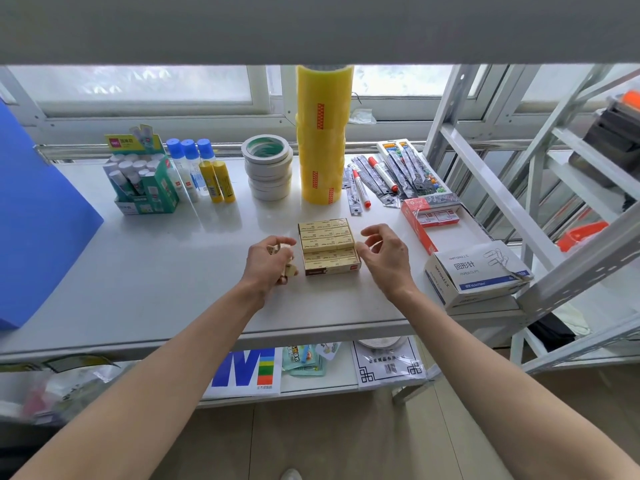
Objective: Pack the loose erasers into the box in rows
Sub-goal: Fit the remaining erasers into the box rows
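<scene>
Nearly packed: left hand [268, 261] grips what look like loose erasers [289, 268], right hand [382, 252] spread empty beside the eraser box [329, 249]; next, slot them in.

I see the box [330, 249] at mid-shelf [156, 271] with erasers [325, 233] in rows inside; my left hand [268, 263] lies left, right hand [384, 252] right; tape rolls [268, 171] behind; paper-clip carton [474, 275] right.
</scene>
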The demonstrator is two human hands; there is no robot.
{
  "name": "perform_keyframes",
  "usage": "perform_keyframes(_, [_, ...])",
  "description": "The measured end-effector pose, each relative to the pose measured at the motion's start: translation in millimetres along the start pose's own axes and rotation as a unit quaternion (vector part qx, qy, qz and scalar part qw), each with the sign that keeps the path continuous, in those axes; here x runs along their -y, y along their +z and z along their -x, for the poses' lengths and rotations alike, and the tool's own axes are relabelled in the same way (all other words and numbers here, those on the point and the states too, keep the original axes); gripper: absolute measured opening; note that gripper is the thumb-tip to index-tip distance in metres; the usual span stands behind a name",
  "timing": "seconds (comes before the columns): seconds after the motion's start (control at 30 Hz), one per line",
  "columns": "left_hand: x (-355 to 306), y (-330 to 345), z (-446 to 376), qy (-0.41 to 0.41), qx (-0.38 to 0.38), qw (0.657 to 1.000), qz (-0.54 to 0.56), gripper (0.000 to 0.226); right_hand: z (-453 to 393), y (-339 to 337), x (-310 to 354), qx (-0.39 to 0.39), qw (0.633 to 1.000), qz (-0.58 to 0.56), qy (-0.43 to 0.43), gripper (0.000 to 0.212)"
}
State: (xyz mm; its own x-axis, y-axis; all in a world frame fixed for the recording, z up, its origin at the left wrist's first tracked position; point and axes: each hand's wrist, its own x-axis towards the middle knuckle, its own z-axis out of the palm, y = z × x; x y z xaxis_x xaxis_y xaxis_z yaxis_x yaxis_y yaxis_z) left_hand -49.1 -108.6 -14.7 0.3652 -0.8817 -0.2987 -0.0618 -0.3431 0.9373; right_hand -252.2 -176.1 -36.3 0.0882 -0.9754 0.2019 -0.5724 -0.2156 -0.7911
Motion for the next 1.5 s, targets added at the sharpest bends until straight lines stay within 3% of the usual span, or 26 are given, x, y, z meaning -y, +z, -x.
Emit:
perform_keyframes(0.13, [-4.3,-10.4,7.4,-0.057,0.108,0.988,0.093,0.026,13.5,6.7,19.3,0.013,0.999,-0.025,-0.034,0.01])
perform_keyframes(0.33, [2.1,-21.2,12.4,-0.064,0.217,0.969,0.098,0.04,34.8,28.4,44.9,0.182,0.975,-0.122,-0.023,0.024])
perform_keyframes(0.43, [3.7,-22.0,15.3,-0.071,0.202,0.974,0.077,0.034,38.9,31.5,47.8,0.22,0.965,-0.144,-0.006,0.026])
perform_keyframes(0.53, [7.2,-22.4,15.9,-0.072,0.184,0.976,0.087,0.041,41.6,28.2,49.0,0.257,0.946,-0.196,0.029,0.027])
perform_keyframes(0.77, [11.0,-21.4,18.3,-0.088,0.174,0.97,0.145,0.042,40.8,21.5,43.7,0.259,0.919,-0.289,0.077,0.022])
perform_keyframes(1.0, [11.5,-22.7,21.4,-0.054,0.188,0.976,0.095,0.028,44.3,22.3,37.0,0.247,0.922,-0.293,0.06,0.019])
perform_keyframes(1.23, [10.9,-23.6,21.1,-0.047,0.195,0.976,0.08,0.037,48.3,21.6,41.3,0.221,0.924,-0.31,0.045,0.013])
perform_keyframes(1.5, [13.9,-19.5,24.6,0.012,0.119,0.989,0.084,0.027,47.4,24.7,41.3,0.186,0.928,-0.316,0.059,0.021])
